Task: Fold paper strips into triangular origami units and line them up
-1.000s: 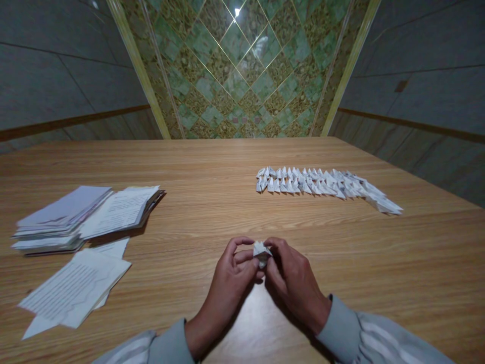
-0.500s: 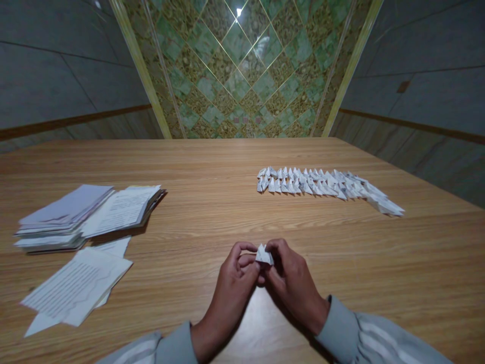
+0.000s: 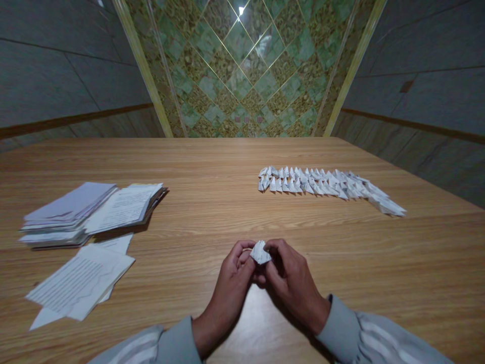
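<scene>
Between my two hands, above the near middle of the table, is a small folded paper piece [image 3: 260, 252], white with faint printed marks. My left hand [image 3: 235, 273] pinches its left side with thumb and fingers. On the other side, the thumb and forefinger of my right hand [image 3: 290, 275] grip it. Some fingertips are hidden behind the paper and under the hands. Farther off to the right stand two rows of similar folded paper pieces [image 3: 303, 181], packed close together.
A wooden table [image 3: 204, 212] spans the view. On its left lie a thick stack of papers [image 3: 71, 205], a second pile with a handwritten sheet [image 3: 125, 207], and loose lined sheets [image 3: 81, 278] nearer me. Tiled walls [image 3: 242, 76] rise beyond the table.
The folded paper has turned and tilted between my fingers, now showing a broader face. My left thumb has shifted slightly up and left. The view has moved a little.
</scene>
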### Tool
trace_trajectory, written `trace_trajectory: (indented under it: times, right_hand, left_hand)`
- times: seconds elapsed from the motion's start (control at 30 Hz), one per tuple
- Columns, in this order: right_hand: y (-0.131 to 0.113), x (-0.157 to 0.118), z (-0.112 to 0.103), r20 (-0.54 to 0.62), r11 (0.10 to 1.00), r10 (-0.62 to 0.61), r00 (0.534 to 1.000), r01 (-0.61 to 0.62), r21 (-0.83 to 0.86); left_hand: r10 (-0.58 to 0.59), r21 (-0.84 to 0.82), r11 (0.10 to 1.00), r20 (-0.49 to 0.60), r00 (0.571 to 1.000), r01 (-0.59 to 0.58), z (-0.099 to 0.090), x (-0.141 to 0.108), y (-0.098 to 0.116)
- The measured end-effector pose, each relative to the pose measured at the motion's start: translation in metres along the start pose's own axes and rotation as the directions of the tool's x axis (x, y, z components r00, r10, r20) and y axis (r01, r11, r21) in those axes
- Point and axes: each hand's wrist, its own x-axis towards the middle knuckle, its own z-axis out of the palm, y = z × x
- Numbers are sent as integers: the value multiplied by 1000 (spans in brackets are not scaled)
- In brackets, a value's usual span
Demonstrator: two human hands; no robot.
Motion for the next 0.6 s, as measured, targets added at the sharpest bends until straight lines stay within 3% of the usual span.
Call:
trace_trajectory:
  times: [0.2, 0.3, 0.37, 0.47, 0.6]
  right_hand:
    - [-1, 1, 0, -13, 1000, -5, 1000, 5, -28]
    - [-6, 4, -5, 35, 994, 67, 997, -69, 80]
    - [-8, 5, -8, 108, 947, 155, 982, -179, 267]
    - [-5, 6, -10, 175, 807, 266, 948, -318, 498]
    - [-1, 4, -6, 213, 745, 359, 909, -417, 521]
  left_hand:
    - [-65, -6, 998, 59, 996, 66, -1, 4, 0]
    - [-20, 68, 998, 17, 1000, 18, -4, 4, 1]
    - [29, 118, 993, -9, 1000, -28, -5, 3, 2]
    - [106, 222, 970, -16, 994, -100, -5, -2, 4]
    - [228, 460, 860, 40, 973, -221, -5, -7, 8]
